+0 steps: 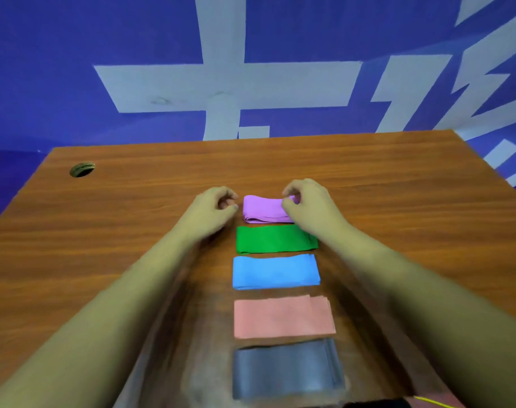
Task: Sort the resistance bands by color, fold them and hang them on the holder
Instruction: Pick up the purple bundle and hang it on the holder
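The grey band (287, 368) lies nearest; right hand (307, 201) pinches the purple band (264, 209), left hand (215, 207) curled empty beside it; square its edges.

Five folded resistance bands: one purple (262, 209), green (276, 239), blue (276, 272), pink (283, 317), and apparently grey (286, 369). Two hands: left hand (212, 209), right hand (307, 201).

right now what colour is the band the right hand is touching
Purple: the folded band farthest along the row, under the right hand, seen from the head camera.

A wood-grain table (103, 231) with a round cable hole (82, 169) stands on a blue floor (74, 69) bearing large white characters (221, 83).
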`<state>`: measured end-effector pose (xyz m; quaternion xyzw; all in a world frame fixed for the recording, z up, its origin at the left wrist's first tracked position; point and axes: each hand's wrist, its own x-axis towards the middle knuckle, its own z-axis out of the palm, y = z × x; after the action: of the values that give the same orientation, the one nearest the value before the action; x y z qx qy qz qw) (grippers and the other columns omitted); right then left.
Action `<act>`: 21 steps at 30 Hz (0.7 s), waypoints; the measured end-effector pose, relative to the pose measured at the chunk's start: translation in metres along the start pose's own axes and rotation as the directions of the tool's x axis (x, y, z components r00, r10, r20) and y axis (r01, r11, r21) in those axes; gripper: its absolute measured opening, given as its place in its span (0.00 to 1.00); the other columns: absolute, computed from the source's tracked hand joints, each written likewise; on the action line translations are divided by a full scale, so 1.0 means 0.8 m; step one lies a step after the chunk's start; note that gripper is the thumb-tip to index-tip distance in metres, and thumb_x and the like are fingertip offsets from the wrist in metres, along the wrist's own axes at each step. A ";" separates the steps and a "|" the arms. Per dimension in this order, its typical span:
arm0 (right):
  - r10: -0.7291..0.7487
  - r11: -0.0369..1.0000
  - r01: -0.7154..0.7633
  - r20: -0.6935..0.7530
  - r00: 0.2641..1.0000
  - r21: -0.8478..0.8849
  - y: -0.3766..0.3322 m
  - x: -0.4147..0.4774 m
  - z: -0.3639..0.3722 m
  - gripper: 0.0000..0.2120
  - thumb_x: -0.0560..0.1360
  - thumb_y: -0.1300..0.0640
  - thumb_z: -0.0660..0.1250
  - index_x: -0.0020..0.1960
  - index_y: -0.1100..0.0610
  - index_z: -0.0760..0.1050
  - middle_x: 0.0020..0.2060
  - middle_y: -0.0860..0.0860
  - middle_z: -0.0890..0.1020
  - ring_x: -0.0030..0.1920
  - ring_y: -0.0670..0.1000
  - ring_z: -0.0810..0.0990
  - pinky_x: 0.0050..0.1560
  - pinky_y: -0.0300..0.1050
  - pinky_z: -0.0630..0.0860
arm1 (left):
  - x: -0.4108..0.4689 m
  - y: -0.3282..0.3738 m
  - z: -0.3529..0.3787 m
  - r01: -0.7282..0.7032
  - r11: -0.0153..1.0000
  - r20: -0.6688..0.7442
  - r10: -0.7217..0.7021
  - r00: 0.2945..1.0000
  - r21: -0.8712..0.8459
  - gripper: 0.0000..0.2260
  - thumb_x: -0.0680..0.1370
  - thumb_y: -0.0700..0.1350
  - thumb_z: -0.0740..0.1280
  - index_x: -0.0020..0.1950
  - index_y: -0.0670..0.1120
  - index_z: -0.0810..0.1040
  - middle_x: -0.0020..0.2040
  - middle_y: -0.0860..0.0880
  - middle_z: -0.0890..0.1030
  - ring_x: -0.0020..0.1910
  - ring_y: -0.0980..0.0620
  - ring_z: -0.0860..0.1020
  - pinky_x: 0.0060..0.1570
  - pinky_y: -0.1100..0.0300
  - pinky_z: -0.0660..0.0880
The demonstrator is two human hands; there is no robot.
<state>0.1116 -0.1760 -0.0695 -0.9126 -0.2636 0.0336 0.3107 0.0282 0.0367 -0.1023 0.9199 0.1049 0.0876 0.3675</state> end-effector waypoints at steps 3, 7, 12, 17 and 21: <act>0.011 1.000 -0.014 0.080 0.997 0.028 -0.011 0.029 -0.008 0.09 0.72 0.61 0.66 0.51 0.58 0.80 0.46 0.54 0.79 0.47 0.52 0.76 0.52 0.42 0.70 | 0.033 -0.001 -0.004 0.018 1.000 0.104 -0.019 0.994 0.009 0.11 0.75 0.37 0.68 0.57 0.44 0.79 0.47 0.47 0.79 0.42 0.52 0.74 0.43 0.69 0.68; 0.086 0.996 -0.083 0.242 0.966 -0.023 -0.022 0.050 -0.016 0.11 0.72 0.61 0.66 0.53 0.60 0.80 0.49 0.57 0.80 0.50 0.55 0.79 0.55 0.43 0.71 | 0.054 0.010 -0.004 0.083 0.997 0.268 -0.080 0.960 0.002 0.13 0.76 0.34 0.66 0.61 0.39 0.78 0.47 0.47 0.75 0.44 0.49 0.75 0.43 0.71 0.67; 0.127 0.992 -0.121 0.435 0.891 -0.043 -0.050 0.070 -0.012 0.15 0.73 0.61 0.66 0.59 0.60 0.78 0.55 0.58 0.80 0.55 0.57 0.79 0.59 0.44 0.71 | 0.063 0.011 -0.001 0.167 0.985 0.403 -0.140 0.904 -0.033 0.14 0.77 0.40 0.68 0.63 0.42 0.78 0.50 0.48 0.74 0.46 0.53 0.75 0.59 0.60 0.70; 0.186 0.982 -0.175 0.533 0.826 -0.071 -0.058 0.085 0.004 0.19 0.73 0.64 0.64 0.64 0.62 0.76 0.61 0.60 0.79 0.63 0.58 0.76 0.65 0.45 0.68 | 0.068 -0.003 -0.001 0.238 0.971 0.438 -0.204 0.875 -0.024 0.15 0.76 0.37 0.68 0.63 0.44 0.78 0.51 0.46 0.72 0.47 0.52 0.73 0.52 0.69 0.68; 0.216 0.976 -0.188 0.565 0.796 -0.109 -0.051 0.092 0.020 0.19 0.72 0.64 0.64 0.63 0.59 0.78 0.59 0.60 0.80 0.63 0.58 0.75 0.64 0.44 0.69 | 0.073 -0.015 -0.002 0.202 0.975 0.451 -0.141 0.881 -0.089 0.13 0.73 0.33 0.70 0.57 0.41 0.79 0.48 0.44 0.71 0.44 0.50 0.73 0.45 0.78 0.64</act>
<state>0.1525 -0.1029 -0.0506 -0.8900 -0.2466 0.3332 0.1900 0.0825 0.0613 -0.1046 0.8762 0.0938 -0.1494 0.4486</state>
